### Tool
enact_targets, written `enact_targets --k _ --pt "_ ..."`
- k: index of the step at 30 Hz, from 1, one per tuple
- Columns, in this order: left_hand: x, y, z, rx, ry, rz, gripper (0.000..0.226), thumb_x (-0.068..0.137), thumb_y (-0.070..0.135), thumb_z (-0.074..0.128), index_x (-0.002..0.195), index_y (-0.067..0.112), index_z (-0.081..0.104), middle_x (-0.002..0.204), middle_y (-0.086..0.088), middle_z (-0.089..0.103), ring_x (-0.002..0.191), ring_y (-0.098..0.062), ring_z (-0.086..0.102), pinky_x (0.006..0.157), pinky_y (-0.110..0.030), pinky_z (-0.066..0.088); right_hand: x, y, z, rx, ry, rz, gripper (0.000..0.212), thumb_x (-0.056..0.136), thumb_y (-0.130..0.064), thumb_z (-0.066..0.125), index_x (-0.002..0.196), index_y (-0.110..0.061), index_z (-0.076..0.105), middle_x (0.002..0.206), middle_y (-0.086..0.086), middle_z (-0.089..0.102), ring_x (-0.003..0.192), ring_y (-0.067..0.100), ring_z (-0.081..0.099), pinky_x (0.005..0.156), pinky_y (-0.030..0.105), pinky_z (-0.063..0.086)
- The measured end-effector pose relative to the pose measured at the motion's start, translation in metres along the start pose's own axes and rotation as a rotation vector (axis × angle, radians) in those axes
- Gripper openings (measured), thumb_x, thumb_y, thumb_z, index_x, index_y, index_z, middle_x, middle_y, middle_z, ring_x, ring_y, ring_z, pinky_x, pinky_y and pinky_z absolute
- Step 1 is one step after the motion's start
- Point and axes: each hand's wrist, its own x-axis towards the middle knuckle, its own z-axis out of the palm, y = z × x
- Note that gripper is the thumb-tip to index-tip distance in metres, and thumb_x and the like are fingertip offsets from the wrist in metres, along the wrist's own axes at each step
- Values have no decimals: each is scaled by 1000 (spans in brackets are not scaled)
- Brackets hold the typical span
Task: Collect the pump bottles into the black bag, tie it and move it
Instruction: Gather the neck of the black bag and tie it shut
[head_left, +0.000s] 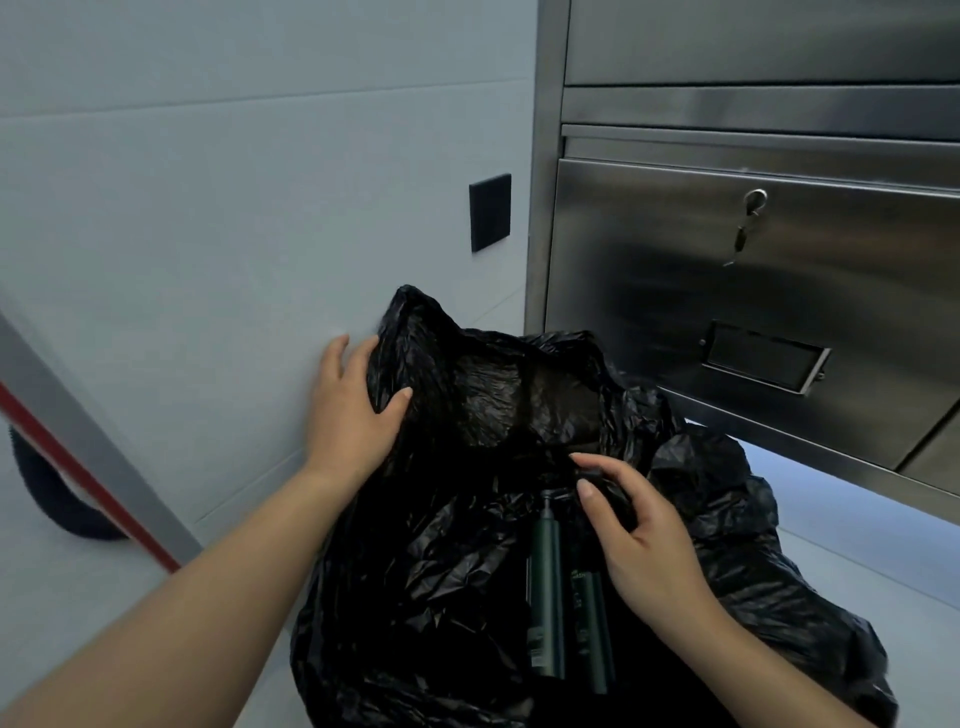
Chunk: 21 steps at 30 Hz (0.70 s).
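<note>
Inside black bag (467, 545), right hand (639, 540), fingers (589, 491) curled

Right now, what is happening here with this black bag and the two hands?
A person is working on a black bag that sits open beside a steel cabinet. The left hand grips the bag's rim on the far left side and holds it up. The right hand pinches a fold of the plastic near the middle of the opening. Dark green pump bottles already lie inside the bag. The bag is not yet tied.
</note>
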Motion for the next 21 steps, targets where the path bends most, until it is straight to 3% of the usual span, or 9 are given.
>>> enact_targets --k 2,5,9,10,13,16,18,21 --pt "0 -1 9 -47 -44 21 67 84 24 68 143 17 36 149 -16 31 139 -27 29 112 -30 21 -1 3 -7 -13 26 -1 25 90 -26 57 104 -46 62 110 -33 61 107 -13 53 82 -2 35" --pt "0 3 20 -131 -68 26 66 85 17 67 143 20 36 137 -13 50 127 -26 45 104 -27 31 -4 8 -20 -26 29 17 24 90 -25 57 108 -40 63 114 -24 63 110 -13 51 85 -2 34" --pt "-8 21 30 -291 -19 51 55 86 9 65 136 25 47 113 8 63 103 -10 60 79 5 33 -9 9 -38 -44 51 17 25 91 -23 56 108 -40 62 113 -19 61 109 -12 51 85 -1 33" --pt "-12 29 33 -317 -30 59 56 86 12 65 136 28 46 107 12 62 98 -4 59 75 7 32 -9 8 -42 -48 67 14 25 91 -23 56 108 -41 61 110 -17 60 107 -12 51 84 -1 32" --pt "-28 62 43 -340 -81 81 57 86 23 67 136 35 43 86 23 60 78 8 56 70 -6 37 -9 6 -62 -48 124 -10 25 92 -22 55 107 -41 60 109 -19 59 105 -14 51 83 -2 33" --pt "-46 105 53 -328 -110 191 38 85 25 67 122 33 60 85 22 64 77 -1 62 71 -16 43 -5 0 -88 -9 175 -27 25 92 -23 55 108 -41 60 108 -27 62 105 -17 52 82 -2 35" --pt "-61 134 60 -362 -149 262 28 85 22 68 111 33 67 85 30 65 78 10 61 71 -5 41 -2 -3 -107 7 221 -50 25 92 -22 56 109 -40 61 104 -30 63 102 -17 54 81 -1 38" --pt "-83 169 69 -406 -216 329 26 85 19 67 103 38 68 85 44 62 77 19 58 70 3 37 0 -7 -132 64 256 -58 28 92 -23 58 118 -33 62 112 -16 67 106 -8 58 91 9 43"
